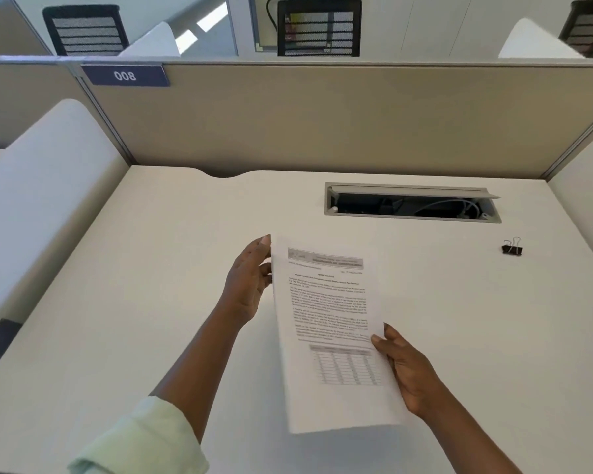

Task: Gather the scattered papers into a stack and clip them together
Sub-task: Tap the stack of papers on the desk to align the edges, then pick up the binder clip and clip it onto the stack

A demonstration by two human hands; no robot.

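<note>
Head view: a cream desk in a cubicle with a beige partition behind it. A sign at 11 o'clock reads "008". The papers are held above the desk's middle, long axis 12 to 6, heading toward 12, print blurred. The left hand grasps their 10 o'clock edge and the right hand pinches their 4 o'clock edge. A binder clip lies at 2 o'clock, well apart.

Both arms reach forward, and the left forearm is bare past a rolled pale green sleeve. The left grip has its back to the camera, with index and thumb right at the left edge of the papers. Can't tell if it's actually pinching. The right grip holds the lower right edge, thumb on top.
</note>
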